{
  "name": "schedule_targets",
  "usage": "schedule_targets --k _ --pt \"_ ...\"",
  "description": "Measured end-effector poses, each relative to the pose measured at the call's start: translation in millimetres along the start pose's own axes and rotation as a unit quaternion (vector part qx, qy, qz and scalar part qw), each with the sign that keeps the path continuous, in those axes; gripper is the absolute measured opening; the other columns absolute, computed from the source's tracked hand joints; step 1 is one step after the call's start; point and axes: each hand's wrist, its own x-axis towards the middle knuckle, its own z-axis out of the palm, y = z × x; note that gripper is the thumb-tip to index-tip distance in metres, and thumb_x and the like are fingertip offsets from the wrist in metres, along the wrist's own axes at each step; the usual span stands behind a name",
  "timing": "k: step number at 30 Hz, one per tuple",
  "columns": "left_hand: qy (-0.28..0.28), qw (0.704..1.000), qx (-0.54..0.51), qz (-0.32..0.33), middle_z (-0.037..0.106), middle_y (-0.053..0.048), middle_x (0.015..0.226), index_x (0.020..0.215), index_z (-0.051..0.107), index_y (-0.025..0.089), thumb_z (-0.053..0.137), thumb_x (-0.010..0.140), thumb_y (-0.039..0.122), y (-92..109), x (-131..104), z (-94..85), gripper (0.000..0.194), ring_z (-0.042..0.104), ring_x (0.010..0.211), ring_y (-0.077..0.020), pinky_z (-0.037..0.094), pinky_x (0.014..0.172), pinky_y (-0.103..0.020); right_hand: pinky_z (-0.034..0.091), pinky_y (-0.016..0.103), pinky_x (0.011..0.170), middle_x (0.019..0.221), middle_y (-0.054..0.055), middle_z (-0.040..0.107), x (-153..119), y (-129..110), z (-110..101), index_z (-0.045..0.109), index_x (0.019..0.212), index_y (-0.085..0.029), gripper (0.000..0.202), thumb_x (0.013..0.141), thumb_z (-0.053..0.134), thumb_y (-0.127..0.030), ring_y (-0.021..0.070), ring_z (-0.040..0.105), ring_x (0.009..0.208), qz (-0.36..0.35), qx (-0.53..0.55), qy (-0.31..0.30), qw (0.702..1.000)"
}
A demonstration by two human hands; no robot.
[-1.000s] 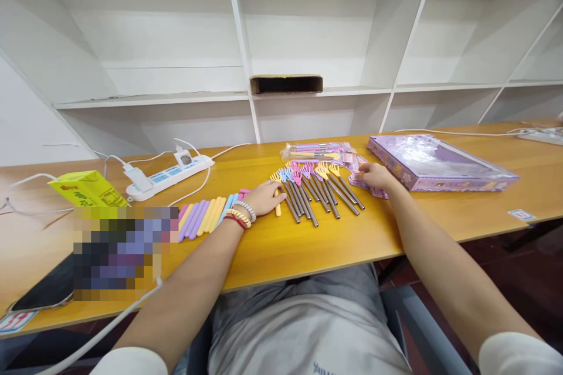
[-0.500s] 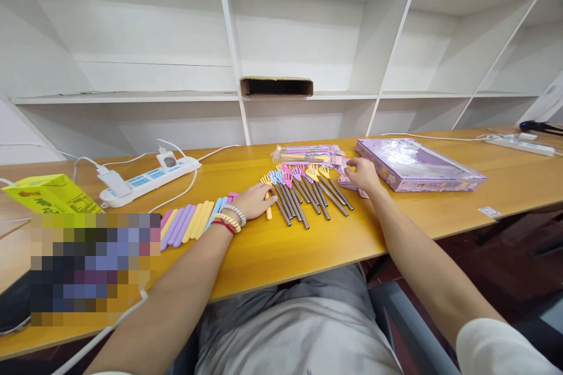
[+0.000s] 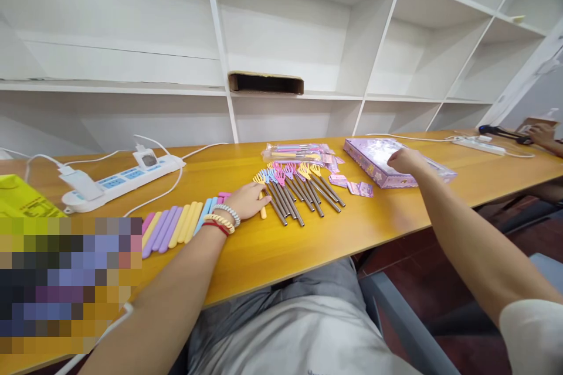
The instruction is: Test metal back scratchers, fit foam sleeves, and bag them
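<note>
My left hand (image 3: 247, 201) rests low over the table, thumb and forefinger closed about a yellow handle (image 3: 263, 211) whose lower end sticks out beneath the thumb. Right beside it lies a loose pile of back scratchers, metal rods with coloured claw heads (image 3: 303, 171). A row of pastel handles (image 3: 176, 225), purple, yellow, blue and pink, runs left of that hand and partly under its wrist. My right hand (image 3: 407, 161) is above the purple box (image 3: 378, 173), its fingers curled; what they hold, if anything, is hidden. Small printed cards (image 3: 360, 188) lie left of the box.
Clear-wrapped packs (image 3: 299, 153) lie behind the pile. On the left are a white power strip (image 3: 127, 181) with cables and a yellow-green bag (image 3: 26, 196). White shelves rise behind, with a cardboard box (image 3: 266, 83) on one. Another person's hand (image 3: 543, 135) shows far right.
My right hand has moved right, away from the cards beside the pile to over the purple box. My left hand stays by the yellow handle. The view has turned slightly right.
</note>
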Motion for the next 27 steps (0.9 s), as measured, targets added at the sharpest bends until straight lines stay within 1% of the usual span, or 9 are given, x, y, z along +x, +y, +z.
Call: schedule_targets --k 3,5,8,12,17,20,22,25,27 --pt "0.002 1.000 0.001 0.000 0.058 -0.012 0.113 0.112 0.056 0.017 0.037 0.082 0.050 -1 0 0.8 0.048 0.054 0.105 -0.0249 0.039 0.094 -0.037 0.036 0.029 0.063 0.087 0.014 0.068 -1 4 -5 0.073 0.084 -0.016 0.023 0.071 0.054 -0.020 0.0199 0.057 0.075 0.042 0.028 -0.006 0.999" --pt "0.002 1.000 -0.002 0.000 0.058 -0.012 0.114 0.113 0.056 0.016 0.037 0.082 0.049 -1 -1 0.7 0.048 0.053 0.106 -0.0250 0.039 0.094 -0.037 0.035 0.030 0.066 0.092 0.016 0.067 -2 4 -15 0.072 0.092 -0.015 0.028 0.073 0.052 -0.021 0.0212 0.057 0.081 0.080 0.058 0.020 0.995" --pt "0.000 1.000 -0.009 -0.002 0.057 -0.013 0.116 0.114 0.055 0.015 0.037 0.083 0.047 1 -1 -0.2 0.048 0.052 0.107 -0.0254 0.038 0.094 -0.037 0.034 0.032 0.066 0.095 0.019 0.066 -2 1 -37 0.071 0.097 -0.014 0.031 0.075 0.050 -0.022 0.0222 0.057 0.084 0.116 0.097 0.089 0.984" --pt "-0.005 1.000 -0.015 -0.009 0.057 -0.013 0.115 0.114 0.055 0.015 0.039 0.082 0.045 4 -2 -2.9 0.047 0.052 0.107 -0.0256 0.038 0.094 -0.037 0.032 0.034 0.066 0.092 0.024 0.065 0 -7 -74 0.071 0.095 -0.008 0.032 0.075 0.052 -0.022 0.0205 0.056 0.082 0.138 0.138 0.183 0.963" --pt "-0.003 1.000 -0.016 -0.014 0.059 -0.011 0.107 0.110 0.058 0.017 0.040 0.082 0.045 7 -3 -5.7 0.043 0.055 0.100 -0.0247 0.040 0.088 -0.036 0.034 0.032 0.063 0.080 0.020 0.067 2 -17 -121 0.071 0.091 -0.005 0.031 0.075 0.054 -0.026 0.0156 0.056 0.075 0.151 0.185 0.290 0.927" --pt "0.000 1.000 -0.017 -0.009 0.060 -0.010 0.103 0.109 0.058 0.018 0.040 0.082 0.046 5 -3 -3.8 0.043 0.056 0.097 -0.0247 0.042 0.085 -0.036 0.035 0.029 0.060 0.074 0.014 0.067 -7 -36 -140 0.070 0.087 -0.003 0.032 0.079 0.052 -0.029 0.0111 0.056 0.069 0.079 0.218 0.368 0.901" --pt "0.003 1.000 -0.020 -0.010 0.060 -0.011 0.103 0.109 0.058 0.018 0.040 0.082 0.046 2 -3 -1.2 0.043 0.056 0.096 -0.0248 0.042 0.085 -0.037 0.036 0.025 0.061 0.077 0.010 0.067 -20 -62 -143 0.067 0.089 -0.005 0.033 0.085 0.046 -0.030 0.0082 0.057 0.068 -0.018 0.257 0.418 0.871" --pt "0.021 0.999 -0.041 -0.012 0.060 -0.011 0.103 0.107 0.059 0.017 0.043 0.080 0.049 2 -3 1.0 0.044 0.055 0.097 -0.0250 0.040 0.089 -0.038 0.041 0.022 0.062 0.078 0.008 0.066 -51 -118 -131 0.059 0.097 -0.007 0.030 0.092 0.038 -0.026 0.0073 0.059 0.069 -0.165 0.314 0.465 0.811" --pt "0.064 0.994 -0.086 -0.012 0.061 -0.011 0.104 0.103 0.061 0.018 0.042 0.080 0.052 5 -4 -1.2 0.045 0.054 0.101 -0.0253 0.040 0.090 -0.038 0.044 0.023 0.063 0.080 0.006 0.065 -75 -160 -113 0.058 0.095 -0.013 0.023 0.092 0.039 -0.026 0.0091 0.059 0.070 -0.251 0.338 0.482 0.768"
